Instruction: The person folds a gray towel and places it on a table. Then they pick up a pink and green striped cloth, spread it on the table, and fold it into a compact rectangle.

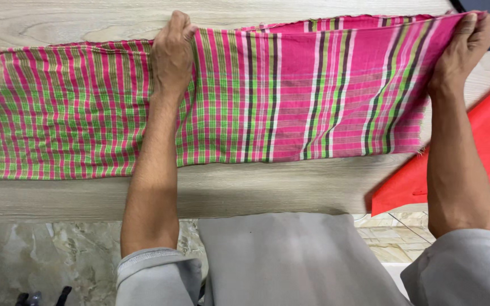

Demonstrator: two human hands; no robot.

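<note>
I am holding a long checked cloth with both of my hands. It is pink and green with dark and white stripes. It is lying flat across the pale wooden table and is running from the left edge of the picture almost to the right side.

My left hand is resting on the far edge of the cloth, about a third of the way along. My fingers are curling over that far edge and gripping it, so this hand is closed on the cloth. My arm is lying over the cloth, and I think that is helping to keep it flat.

My right hand is pinching the far right corner of the cloth. The fingers are bent and closed around the corner, and the cloth is lifting a little there. I think I am holding the two spots well apart so the far edge is being kept straight and tight between them.

A bright red sheet is lying on the right side of the table, just beside my right arm and apart from the cloth. My grey sleeves are pushed up. Below the table edge a marbled tile floor is showing.
</note>
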